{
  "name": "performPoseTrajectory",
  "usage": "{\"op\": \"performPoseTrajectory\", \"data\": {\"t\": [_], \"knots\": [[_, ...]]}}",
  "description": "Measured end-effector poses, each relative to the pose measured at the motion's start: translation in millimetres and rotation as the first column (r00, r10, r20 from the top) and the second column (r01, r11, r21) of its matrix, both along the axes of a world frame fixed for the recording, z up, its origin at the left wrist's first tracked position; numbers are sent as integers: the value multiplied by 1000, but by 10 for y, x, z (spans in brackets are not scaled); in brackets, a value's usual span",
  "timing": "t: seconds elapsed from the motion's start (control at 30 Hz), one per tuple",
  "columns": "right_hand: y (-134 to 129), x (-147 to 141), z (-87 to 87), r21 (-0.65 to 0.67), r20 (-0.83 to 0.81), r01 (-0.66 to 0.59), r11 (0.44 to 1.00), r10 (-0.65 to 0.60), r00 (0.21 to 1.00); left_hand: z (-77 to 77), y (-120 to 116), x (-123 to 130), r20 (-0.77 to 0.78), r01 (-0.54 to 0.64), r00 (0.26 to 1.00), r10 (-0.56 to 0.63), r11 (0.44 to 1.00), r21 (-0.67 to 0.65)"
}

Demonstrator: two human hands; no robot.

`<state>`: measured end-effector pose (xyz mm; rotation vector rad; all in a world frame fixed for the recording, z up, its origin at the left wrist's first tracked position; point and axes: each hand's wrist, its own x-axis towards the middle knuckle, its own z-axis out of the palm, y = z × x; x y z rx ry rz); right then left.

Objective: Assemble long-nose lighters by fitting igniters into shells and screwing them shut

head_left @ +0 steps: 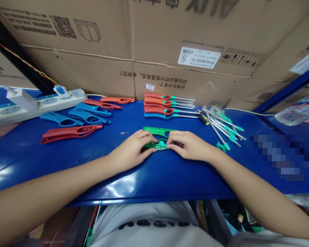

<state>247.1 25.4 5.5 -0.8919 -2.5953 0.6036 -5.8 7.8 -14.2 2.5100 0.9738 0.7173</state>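
On the blue tabletop, my left hand [137, 146] pinches the left end of a green lighter handle shell [148, 146]. A teal trigger piece [160, 144] sits in the open shell, between my two hands. My right hand [185, 144] closes its thumb and fingers on the right side of this teal piece; the fingertips hide part of it. Just behind lies the other green shell half [156, 131], apart from the left hand and partly covered by the right fingers. A few small screws [123, 133] lie to the left of my hands.
Blue shell [60, 119] and red shell [69, 132] pieces lie at left, beside a white power strip [50, 100]. Assembled lighters [159, 109] are lined up behind. At right are a black-yellow screwdriver [204, 117] and metal-tube lighter inserts [222, 127]. A cardboard box [98, 65] stands behind.
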Motion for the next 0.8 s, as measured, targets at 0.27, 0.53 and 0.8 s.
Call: {"op": "performPoseTrajectory", "data": {"t": [0.27,0.53,0.8], "knots": [[-1,-5,-11,32,44,-23,999,21,999,-20,-12,10,11,-14,1000,14,999,-30],[6,1,-68,67,19,-36,997,35,999,-15,34,3,72,-39,996,51,988,-151],[-1,0,-85,82,7,-55,995,55,998,-20,31,3,90,-39,994,55,986,-162]]}}
